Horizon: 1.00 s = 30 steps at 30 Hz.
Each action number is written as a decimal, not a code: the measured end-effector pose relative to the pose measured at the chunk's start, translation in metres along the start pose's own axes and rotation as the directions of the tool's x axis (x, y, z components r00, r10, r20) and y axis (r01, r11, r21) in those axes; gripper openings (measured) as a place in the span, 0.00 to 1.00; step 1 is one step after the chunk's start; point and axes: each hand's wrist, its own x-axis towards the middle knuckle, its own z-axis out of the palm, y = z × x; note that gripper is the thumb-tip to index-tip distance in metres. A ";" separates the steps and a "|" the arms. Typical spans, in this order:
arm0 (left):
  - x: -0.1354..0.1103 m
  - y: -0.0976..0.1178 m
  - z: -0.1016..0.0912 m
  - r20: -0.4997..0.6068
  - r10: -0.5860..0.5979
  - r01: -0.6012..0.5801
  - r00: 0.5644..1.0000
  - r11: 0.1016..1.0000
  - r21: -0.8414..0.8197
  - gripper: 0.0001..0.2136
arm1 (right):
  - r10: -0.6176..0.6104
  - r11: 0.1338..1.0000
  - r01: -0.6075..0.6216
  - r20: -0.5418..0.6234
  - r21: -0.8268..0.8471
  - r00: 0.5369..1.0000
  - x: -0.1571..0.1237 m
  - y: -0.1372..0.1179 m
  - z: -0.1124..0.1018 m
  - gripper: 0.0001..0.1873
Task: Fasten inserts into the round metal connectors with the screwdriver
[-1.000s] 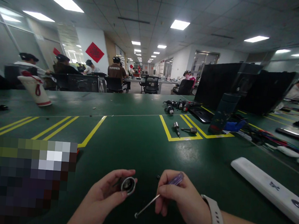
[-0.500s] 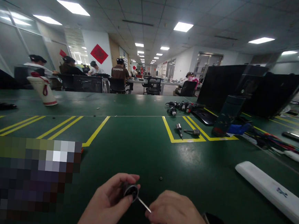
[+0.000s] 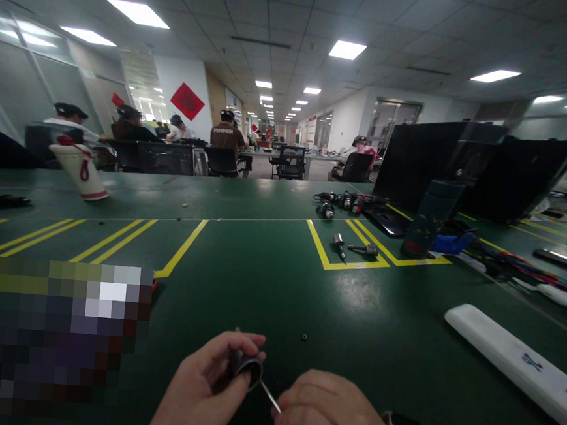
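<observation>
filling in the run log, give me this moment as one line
left hand: holds small metal cylinder | right hand: holds thin screwdriver, tip in cylinder's open end | loose small black part on green table

A dark green work table [image 3: 269, 270] striped with yellow floor-style lines [image 3: 182, 249] fills the scene, a long white plastic bar [image 3: 512, 361] lying on it beside a dark teal tumbler [image 3: 430, 217] and a blue cloth [image 3: 450, 242]. A white cup with red markings [image 3: 81, 170] stands far back (a red diamond-shaped wall sign [image 3: 190, 102] hangs behind), while a round black-and-silver metal part [image 3: 248, 367] shows near the bottom edge.
</observation>
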 end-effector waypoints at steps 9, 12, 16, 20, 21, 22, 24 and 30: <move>0.000 -0.001 -0.001 0.005 0.033 -0.033 0.999 0.999 0.013 0.04 | -0.017 0.998 0.018 0.014 -0.065 1.000 -0.003 -0.001 -0.002 0.16; 0.000 -0.002 -0.001 -0.002 0.023 -0.023 1.000 0.999 0.025 0.04 | -0.020 0.998 0.022 0.041 -0.056 0.999 -0.006 0.000 0.000 0.17; 0.001 -0.001 0.000 -0.021 0.022 -0.021 1.000 0.999 0.029 0.04 | -0.006 0.999 0.009 0.066 -0.049 0.998 -0.011 0.002 0.002 0.18; 0.000 -0.002 -0.001 -0.020 0.028 -0.027 0.999 0.999 0.043 0.04 | -0.029 0.998 0.035 0.106 -0.058 0.994 -0.013 0.004 0.004 0.19; 0.001 -0.003 -0.001 -0.022 0.032 -0.031 0.999 0.999 0.045 0.05 | -0.041 0.997 0.048 0.102 -0.065 0.994 -0.013 0.005 0.004 0.19; 0.001 -0.004 -0.001 -0.023 0.036 -0.035 0.999 0.998 0.047 0.05 | -0.049 0.995 0.056 0.095 -0.078 0.994 -0.012 0.005 0.004 0.19; 0.001 -0.006 -0.001 -0.019 0.041 -0.040 0.999 0.998 0.047 0.05 | -0.054 0.993 0.062 0.087 -0.100 0.995 -0.012 0.005 0.006 0.21; 0.001 -0.009 0.000 -0.001 0.045 -0.045 0.999 0.998 0.036 0.05 | -0.074 0.992 0.080 0.067 -0.094 0.995 -0.014 0.004 0.007 0.20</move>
